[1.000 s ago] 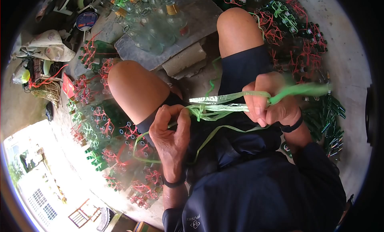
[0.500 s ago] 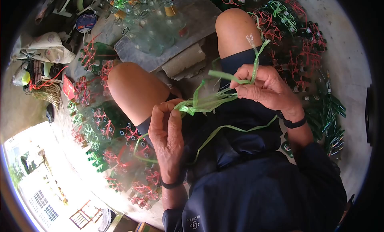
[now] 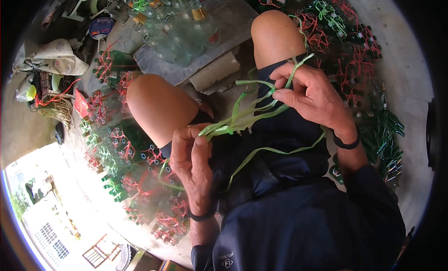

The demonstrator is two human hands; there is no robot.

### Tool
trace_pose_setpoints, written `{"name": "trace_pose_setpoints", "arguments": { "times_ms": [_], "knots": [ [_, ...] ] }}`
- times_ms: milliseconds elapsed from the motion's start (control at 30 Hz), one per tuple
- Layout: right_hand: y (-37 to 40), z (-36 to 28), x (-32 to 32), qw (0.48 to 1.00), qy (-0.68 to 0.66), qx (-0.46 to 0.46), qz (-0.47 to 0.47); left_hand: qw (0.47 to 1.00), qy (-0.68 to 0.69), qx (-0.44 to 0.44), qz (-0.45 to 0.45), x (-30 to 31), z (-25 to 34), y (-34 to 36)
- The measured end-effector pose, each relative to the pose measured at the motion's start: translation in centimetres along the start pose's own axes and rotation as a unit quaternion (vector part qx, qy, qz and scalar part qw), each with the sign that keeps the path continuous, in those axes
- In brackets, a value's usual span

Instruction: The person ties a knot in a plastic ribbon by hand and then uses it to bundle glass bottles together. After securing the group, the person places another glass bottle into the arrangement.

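Right grip forward of left grip

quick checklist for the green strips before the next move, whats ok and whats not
1. Left-side grip: ok, the left hand pinches the green strips between thumb and finger.
2. Right-side grip: ok, the right hand pinches them too, higher up.
3. Strands lying together: not ok, they spread apart between the hands.
4. Loose lengths out of the way: not ok, one strip loops across the dark clothing.
5. Join at the right fingertips tight: cannot tell, too small and partly covered.
6. Hands clear of the glass bottles on the slab: ok, they are apart.
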State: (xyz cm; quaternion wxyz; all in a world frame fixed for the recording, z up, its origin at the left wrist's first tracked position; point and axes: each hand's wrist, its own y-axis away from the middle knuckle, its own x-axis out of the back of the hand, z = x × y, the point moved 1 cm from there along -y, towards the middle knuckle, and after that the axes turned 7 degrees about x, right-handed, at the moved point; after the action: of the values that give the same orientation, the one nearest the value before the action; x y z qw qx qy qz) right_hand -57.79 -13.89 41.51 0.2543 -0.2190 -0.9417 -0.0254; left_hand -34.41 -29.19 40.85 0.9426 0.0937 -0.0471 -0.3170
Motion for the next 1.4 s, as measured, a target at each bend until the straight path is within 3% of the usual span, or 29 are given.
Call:
{"name": "trace_pose_setpoints", "arguments": {
  "times_ms": [67, 167, 333, 400, 433, 500, 700, 733, 800, 833, 900, 1033, 1100, 1167, 1233, 1333, 1400],
  "knots": [
    [-0.2, -0.3, 1.1, 0.994, 0.083, 0.054, 0.047, 1.000, 0.012, -0.001, 0.000, 0.1, -0.2, 0.1],
    [-0.4, -0.4, 3.0, 0.984, 0.157, 0.050, 0.069, 0.999, 0.039, 0.001, 0.002, 0.2, -0.4, 0.3],
    [-0.9, -0.3, 4.7, 0.994, 0.060, -0.003, 0.091, 0.999, 0.045, -0.021, 0.013, 0.3, -0.9, 0.2],
    [-1.2, -0.5, 4.5, 0.971, 0.127, 0.079, 0.189, 0.998, 0.044, -0.027, 0.022, 0.3, -0.8, 0.3],
    [-1.3, -0.3, 4.3, 0.970, 0.128, 0.077, 0.190, 0.999, 0.043, -0.026, 0.020, 0.3, -0.8, 0.4],
    [-1.7, -0.5, 3.5, 0.971, 0.058, 0.183, 0.140, 0.998, 0.042, -0.035, 0.015, 0.3, -0.6, 0.4],
    [-4.0, -0.9, -2.5, 0.955, -0.026, 0.266, -0.130, 0.997, 0.068, -0.038, 0.007, -0.3, -0.1, 0.6],
    [-4.1, -0.9, -3.2, 0.955, -0.026, 0.266, -0.129, 0.997, 0.068, -0.038, 0.006, -0.4, 0.1, 0.5],
    [-4.1, -0.9, -4.3, 0.944, -0.143, 0.157, -0.254, 0.997, 0.061, -0.048, 0.007, -0.4, 0.2, 0.5],
    [-4.1, -0.8, -4.4, 0.944, -0.143, 0.156, -0.255, 0.997, 0.062, -0.047, 0.007, -0.3, 0.1, 0.5],
    [-4.1, -0.6, -4.7, 0.907, -0.176, 0.087, -0.373, 0.998, 0.045, -0.051, 0.006, -0.1, 0.0, 0.5],
    [-4.3, -1.0, -4.3, 0.914, -0.218, 0.087, -0.331, 0.998, 0.037, -0.040, 0.032, 0.1, 0.2, 0.4],
    [-4.3, -0.2, -4.4, 0.962, -0.149, 0.115, -0.200, 0.998, 0.002, -0.038, 0.048, 0.4, 0.1, 0.2],
    [-4.3, -0.6, -3.8, 0.968, -0.127, 0.116, -0.182, 0.998, 0.006, -0.028, 0.048, 0.4, 0.2, 0.1],
    [-4.4, -1.1, -3.5, 0.974, -0.116, 0.171, -0.094, 0.999, 0.010, -0.019, 0.048, 0.3, 0.5, 0.1],
    [-4.2, -2.0, -2.6, 0.984, -0.095, 0.123, -0.088, 0.999, -0.004, -0.011, 0.038, 0.3, 0.7, 0.0],
    [-4.2, -1.6, -2.6, 0.983, -0.070, 0.155, -0.067, 0.999, -0.030, -0.013, 0.023, 0.5, 0.5, -0.2]
  ]
}}
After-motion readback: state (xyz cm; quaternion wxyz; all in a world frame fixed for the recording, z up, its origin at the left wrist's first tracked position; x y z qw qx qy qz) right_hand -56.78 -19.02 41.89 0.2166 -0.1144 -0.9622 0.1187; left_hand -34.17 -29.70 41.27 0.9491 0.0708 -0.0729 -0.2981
